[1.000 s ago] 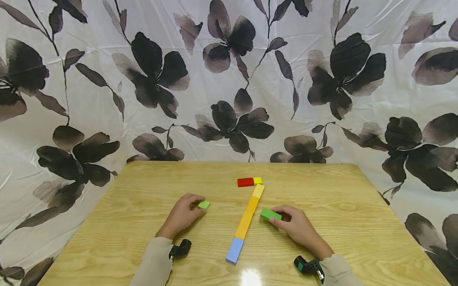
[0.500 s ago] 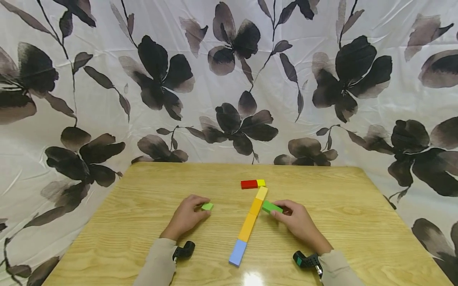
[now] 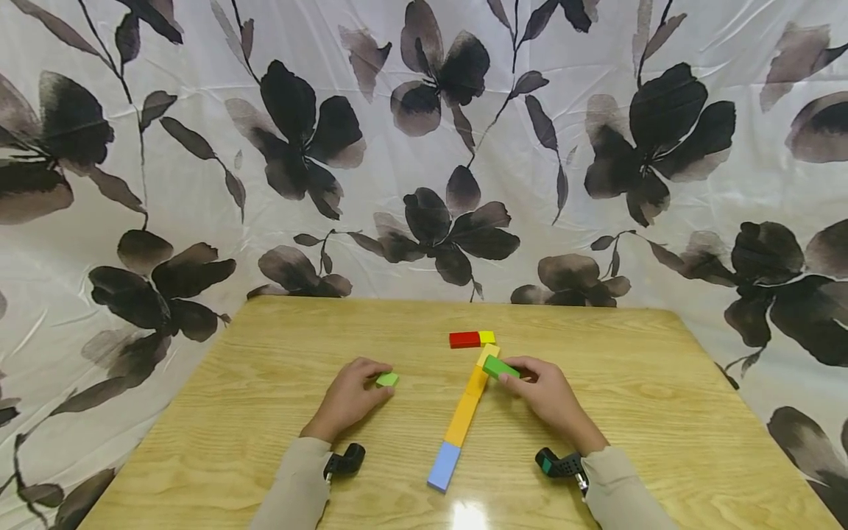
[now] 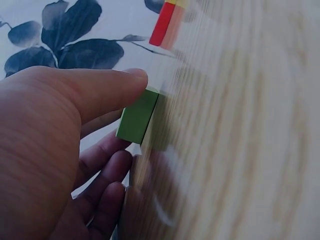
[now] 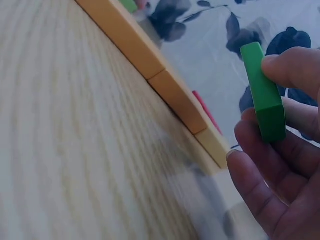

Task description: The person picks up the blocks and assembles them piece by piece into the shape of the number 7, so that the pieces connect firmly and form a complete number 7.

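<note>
My left hand (image 3: 351, 399) pinches a light green block (image 3: 388, 380) between thumb and fingers at the tabletop, left of a slanted row of blocks. In the left wrist view this block (image 4: 137, 116) stands low against the wood. My right hand (image 3: 555, 403) grips a longer green block (image 3: 500, 367) by its right end, and the block overlaps the far part of the row. The right wrist view shows that green block (image 5: 263, 92) raised off the table. The row runs from a blue block (image 3: 444, 467) through orange blocks (image 3: 464, 418) to a pale yellow block (image 3: 489, 353).
At the row's far end lie a red block (image 3: 464, 340) and a small yellow block (image 3: 487, 338), side by side. Wooden tabletop (image 3: 298, 331) surrounds everything. A floral curtain (image 3: 371, 184) hangs behind it. Each wrist wears a black band (image 3: 563, 465).
My right hand has carried the longer green block away from me and to the left, from beside the row to over it. My left hand keeps its pinch on the light green block.
</note>
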The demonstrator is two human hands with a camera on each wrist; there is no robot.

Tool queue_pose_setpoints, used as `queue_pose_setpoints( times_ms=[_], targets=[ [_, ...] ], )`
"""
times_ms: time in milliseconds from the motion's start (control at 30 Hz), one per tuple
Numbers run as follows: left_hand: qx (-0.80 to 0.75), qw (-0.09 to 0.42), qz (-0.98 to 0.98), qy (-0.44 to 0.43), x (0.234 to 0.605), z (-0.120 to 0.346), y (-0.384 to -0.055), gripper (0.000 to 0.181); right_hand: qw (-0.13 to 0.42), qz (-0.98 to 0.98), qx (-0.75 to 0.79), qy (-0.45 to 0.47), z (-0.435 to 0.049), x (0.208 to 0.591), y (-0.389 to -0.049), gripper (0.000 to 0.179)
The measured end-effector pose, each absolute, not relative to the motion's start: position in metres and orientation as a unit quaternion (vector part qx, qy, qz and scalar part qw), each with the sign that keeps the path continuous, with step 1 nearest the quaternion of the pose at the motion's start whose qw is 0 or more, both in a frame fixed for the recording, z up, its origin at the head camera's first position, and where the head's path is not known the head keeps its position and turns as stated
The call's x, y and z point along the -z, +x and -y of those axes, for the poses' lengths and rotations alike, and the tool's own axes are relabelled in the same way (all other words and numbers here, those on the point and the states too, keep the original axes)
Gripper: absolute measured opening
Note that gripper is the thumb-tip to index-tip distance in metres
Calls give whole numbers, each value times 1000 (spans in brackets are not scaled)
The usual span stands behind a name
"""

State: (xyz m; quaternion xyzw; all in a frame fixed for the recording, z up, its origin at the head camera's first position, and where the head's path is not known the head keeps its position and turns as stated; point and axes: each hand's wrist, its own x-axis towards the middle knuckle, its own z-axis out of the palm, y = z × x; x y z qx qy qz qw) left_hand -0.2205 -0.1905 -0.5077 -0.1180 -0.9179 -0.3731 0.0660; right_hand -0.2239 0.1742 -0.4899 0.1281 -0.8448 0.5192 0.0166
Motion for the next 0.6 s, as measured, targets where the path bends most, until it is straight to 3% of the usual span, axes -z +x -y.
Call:
queue_pose_setpoints(
  times_ms=[600],
  targets=[
    [383, 67, 914, -117, 509, 191, -221, 36, 23, 827, -546, 133, -164, 485, -237, 42]
  ],
)
